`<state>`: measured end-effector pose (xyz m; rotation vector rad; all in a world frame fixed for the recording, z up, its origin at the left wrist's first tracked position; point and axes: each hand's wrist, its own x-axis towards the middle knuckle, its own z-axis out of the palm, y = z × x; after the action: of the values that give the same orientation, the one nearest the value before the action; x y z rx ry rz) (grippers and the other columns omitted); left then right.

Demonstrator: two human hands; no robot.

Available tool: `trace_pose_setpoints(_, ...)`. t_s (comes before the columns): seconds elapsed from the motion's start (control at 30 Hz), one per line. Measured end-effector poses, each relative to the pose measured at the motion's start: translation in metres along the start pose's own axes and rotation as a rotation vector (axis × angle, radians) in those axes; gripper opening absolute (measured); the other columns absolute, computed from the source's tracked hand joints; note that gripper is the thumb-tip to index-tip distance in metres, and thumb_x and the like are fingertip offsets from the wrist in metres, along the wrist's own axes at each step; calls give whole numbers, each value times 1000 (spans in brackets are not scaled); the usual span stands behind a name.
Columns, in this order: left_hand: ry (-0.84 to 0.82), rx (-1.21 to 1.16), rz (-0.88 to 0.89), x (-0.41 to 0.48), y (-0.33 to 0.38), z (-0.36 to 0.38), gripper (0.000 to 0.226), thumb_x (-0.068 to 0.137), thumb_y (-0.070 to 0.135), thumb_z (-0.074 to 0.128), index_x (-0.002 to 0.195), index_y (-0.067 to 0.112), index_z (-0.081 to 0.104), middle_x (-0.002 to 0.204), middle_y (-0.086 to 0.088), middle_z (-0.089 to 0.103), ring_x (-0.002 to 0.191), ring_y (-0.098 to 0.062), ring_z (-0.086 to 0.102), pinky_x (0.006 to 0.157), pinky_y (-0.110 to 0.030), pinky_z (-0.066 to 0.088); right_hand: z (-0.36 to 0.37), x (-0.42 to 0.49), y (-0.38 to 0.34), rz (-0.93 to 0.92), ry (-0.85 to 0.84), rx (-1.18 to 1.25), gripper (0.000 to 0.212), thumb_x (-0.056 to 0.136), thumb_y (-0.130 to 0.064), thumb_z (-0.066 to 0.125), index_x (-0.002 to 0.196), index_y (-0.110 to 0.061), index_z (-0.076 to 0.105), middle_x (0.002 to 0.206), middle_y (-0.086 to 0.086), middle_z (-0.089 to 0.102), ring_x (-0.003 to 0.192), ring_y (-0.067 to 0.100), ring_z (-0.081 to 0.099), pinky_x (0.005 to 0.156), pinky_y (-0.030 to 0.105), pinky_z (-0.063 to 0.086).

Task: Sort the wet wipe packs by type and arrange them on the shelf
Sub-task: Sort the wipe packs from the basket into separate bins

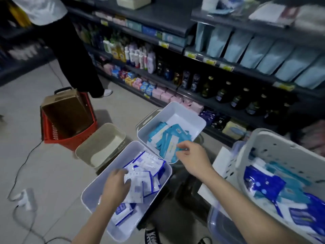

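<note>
Two white bins stand on the floor in front of me. The near bin (pixel 91 192) holds several white-and-dark-blue wet wipe packs (pixel 149 166); my left hand (pixel 117 186) rests in it, fingers closed on one of those packs. The far bin (pixel 197 118) holds several light-blue wet wipe packs (pixel 168 136); my right hand (pixel 191 156) is at its near edge, fingertips pinching a light-blue pack. At my right, a white perforated basket (pixel 274 147) holds a mixed pile of both pack types (pixel 274 191).
An empty beige bin (pixel 98 143) and a red basket (pixel 58 138) holding a cardboard box stand to the left. A cable and power strip (pixel 24 198) lie on the floor. A person's legs (pixel 79 59) stand by the stocked shelves (pixel 193 71). My shoe (pixel 152 235) is below.
</note>
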<state>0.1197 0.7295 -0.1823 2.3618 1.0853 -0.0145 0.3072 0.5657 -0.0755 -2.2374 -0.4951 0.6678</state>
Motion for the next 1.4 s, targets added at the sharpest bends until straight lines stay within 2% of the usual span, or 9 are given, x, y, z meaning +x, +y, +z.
trace_pose_setpoints(0.3, -50, -13, 522, -11, 197, 23, 26, 89, 17, 62, 114, 11, 64, 118, -7, 59, 109, -26, 56, 89, -31, 41, -129, -56, 77, 37, 280, 86, 24, 93, -12, 56, 115, -18, 62, 106, -7, 61, 94, 5, 57, 68, 11, 42)
trace_pose_setpoints(0.53, -78, -29, 850, -40, 298, 51, 21, 81, 3, 64, 102, 6, 67, 105, -9, 63, 95, -30, 62, 79, -33, 49, -192, -81, 189, 298, 319, 15, 27, 88, -11, 62, 114, -7, 65, 118, 7, 66, 105, 20, 61, 91, 27, 45)
trace_pose_setpoints(0.67, 22, 67, 975, -49, 336, 70, 31, 71, -1, 74, 101, 0, 67, 113, -20, 63, 100, -39, 61, 79, -43, 53, -220, -95, 247, 462, 218, -39, 34, 90, -18, 62, 122, -7, 60, 125, 8, 61, 109, 21, 59, 89, 28, 44)
trace_pose_setpoints(0.8, -218, 216, 879, -38, 372, 103, 45, 84, 17, 66, 127, 8, 54, 132, -12, 48, 118, -30, 49, 95, -36, 43, -240, -101, 280, 517, 176, -73, 34, 89, -19, 64, 121, -8, 60, 121, 8, 64, 102, 20, 62, 83, 28, 47)
trace_pose_setpoints(0.9, -426, 535, 760, -22, 392, 130, 77, 79, 30, 72, 144, 17, 34, 147, -14, 29, 130, -34, 36, 107, -40, 37, -250, -99, 288, 506, 154, -97, 24, 87, -18, 64, 110, -12, 65, 108, 6, 69, 88, 17, 64, 71, 25, 49)
trace_pose_setpoints(1.03, -584, 721, 688, -11, 401, 153, 105, 69, 39, 82, 151, 28, 17, 158, -12, -8, 140, -40, 22, 110, -44, 34, -255, -93, 298, 471, 103, -72, 20, 86, -14, 65, 106, -14, 65, 106, 4, 70, 82, 13, 61, 55, 19, 42)
trace_pose_setpoints(1.13, -615, 737, 672, -12, 401, 160, 98, 66, 38, 85, 146, 29, 28, 156, -13, -19, 132, -38, 40, 103, -42, 44, -254, -90, 301, 467, 36, -61, 36, 84, -10, 66, 120, -11, 61, 119, 5, 65, 97, 16, 62, 71, 24, 52)
trace_pose_setpoints(1.23, -571, 696, 676, -15, 399, 162, 85, 61, 38, 87, 132, 25, 42, 154, -12, -13, 117, -37, 53, 98, -40, 48, -250, -87, 303, 453, -105, -175, 66, 80, -16, 73, 139, -11, 45, 137, 7, 52, 117, 22, 54, 96, 32, 47)
trace_pose_setpoints(1.4, -586, 683, 669, -14, 396, 160, 73, 61, 32, 88, 121, 24, 47, 152, -14, -7, 114, -37, 53, 96, -39, 50, -243, -85, 302, 417, -252, -573, 65, 67, -41, 82, 119, -18, 51, 123, 5, 51, 118, 29, 44, 95, 43, 45)
